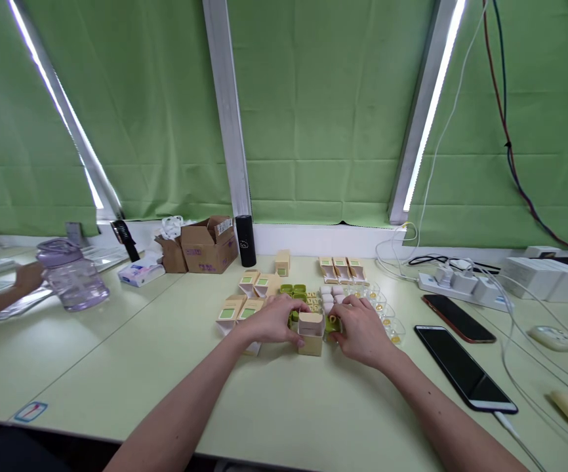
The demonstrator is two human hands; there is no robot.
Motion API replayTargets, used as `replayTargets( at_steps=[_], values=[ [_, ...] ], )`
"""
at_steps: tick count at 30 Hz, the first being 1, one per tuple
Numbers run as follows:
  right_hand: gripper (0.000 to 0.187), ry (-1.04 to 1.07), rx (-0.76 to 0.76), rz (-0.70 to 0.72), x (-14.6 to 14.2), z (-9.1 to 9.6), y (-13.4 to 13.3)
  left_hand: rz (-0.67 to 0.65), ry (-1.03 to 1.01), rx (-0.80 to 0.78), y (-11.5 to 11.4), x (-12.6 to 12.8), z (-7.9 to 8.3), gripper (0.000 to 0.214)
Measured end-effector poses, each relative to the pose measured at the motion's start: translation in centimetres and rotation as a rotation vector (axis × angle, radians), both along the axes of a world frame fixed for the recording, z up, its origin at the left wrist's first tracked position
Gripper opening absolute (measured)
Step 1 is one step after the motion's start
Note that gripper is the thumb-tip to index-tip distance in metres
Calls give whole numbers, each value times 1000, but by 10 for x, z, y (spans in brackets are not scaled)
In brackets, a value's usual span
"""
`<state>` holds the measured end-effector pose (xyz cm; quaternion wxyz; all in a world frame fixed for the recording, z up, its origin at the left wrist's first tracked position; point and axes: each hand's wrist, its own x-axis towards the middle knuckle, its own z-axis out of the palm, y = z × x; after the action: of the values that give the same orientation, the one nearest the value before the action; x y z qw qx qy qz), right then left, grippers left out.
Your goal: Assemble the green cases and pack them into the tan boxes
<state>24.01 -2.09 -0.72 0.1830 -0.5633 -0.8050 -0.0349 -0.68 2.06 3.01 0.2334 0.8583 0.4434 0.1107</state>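
Observation:
A small tan cardboard box [310, 333] stands open on the pale table [117, 367], between my two hands. My left hand [275, 320] grips its left side with fingers curled round it. My right hand [361, 330] is closed against its right side, and something small and green [332, 324] shows at its fingertips. Behind the box lie green tray pieces [292, 289], pink-white pieces [332, 294] and clear lids with yellow bits [386, 317]. Flat and folded tan boxes [239, 308] lie to the left, and more boxes [342, 268] stand behind.
Two phones [465, 367] [458, 318] lie at the right, one on a cable, beside a power strip [461, 286] and white boxes [544, 275]. A black cylinder [245, 240] and brown cartons [209, 245] stand at the back. At far left another person's hand [28, 276] is by a purple water jug [71, 275].

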Motion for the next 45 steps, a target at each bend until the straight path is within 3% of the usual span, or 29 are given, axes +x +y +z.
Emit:
replayTargets(
  at_steps=[3, 6, 10, 13, 16, 23, 28, 32, 38, 45],
  values=[
    [25, -2, -1, -3, 0, -1, 1, -27, -13, 0, -4, 1, 2, 75],
    [25, 3, 3, -3, 0, -2, 1, -86, -183, 19, -5, 0, 7, 74],
    [25, 10, 13, -5, 0, -2, 0, -184, -424, 17, -6, -4, 18, 50],
    [26, 13, 3, 3, 0, -2, 1, -288, -417, -2, -9, -8, 26, 26],
    [26, 14, 4, 3, -1, -1, 1, -318, -324, 56, -13, -13, 26, 20],
    [22, -1, 9, 9, -1, -2, 1, -188, -288, 132, -16, -18, 1, 29],
    [24, -12, 11, -10, 0, -4, 2, -79, -449, 229, -7, -9, -24, 26],
    [26, -17, 14, -8, -1, -4, 1, 80, -548, 242, -1, -1, -38, 27],
    [29, -31, 9, -1, 0, -3, 1, 40, -651, 12, -4, -1, -35, 34],
    [33, -47, 3, 7, 0, -2, -1, 3, -748, -104, -2, -7, -35, 43]
  ],
)
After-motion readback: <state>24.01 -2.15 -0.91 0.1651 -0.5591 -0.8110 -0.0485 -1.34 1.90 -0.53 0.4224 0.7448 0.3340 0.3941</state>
